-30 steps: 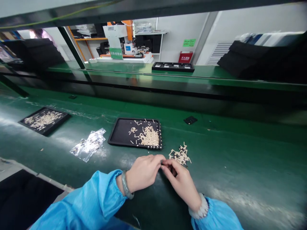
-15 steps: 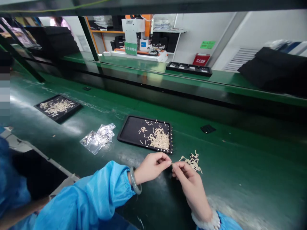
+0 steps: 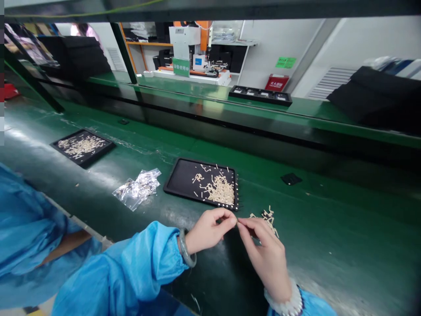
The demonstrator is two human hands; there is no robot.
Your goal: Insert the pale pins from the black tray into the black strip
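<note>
My left hand is pinched closed, thumb against forefinger, just in front of the middle black tray. My right hand pinches too, its fingertips meeting those of the left. Whatever sits between the fingertips is too small to make out. Inside the tray lies a heap of small beige strips, mostly at its right end, with little pale pieces along the right and front rims. Beyond my right hand a loose pile of similar strips rests on the green table, partly hidden by the fingers.
Clear plastic bags lie left of the tray. Farther left is another black tray with beige pieces. A small black piece lies at right. A co-worker's blue sleeve is at the left edge. A raised shelf runs behind.
My fingertips stay together, while the right hand has turned slightly and covers more of the loose pile. The co-worker's sleeve has come farther into view at left. The view has shifted slightly.
</note>
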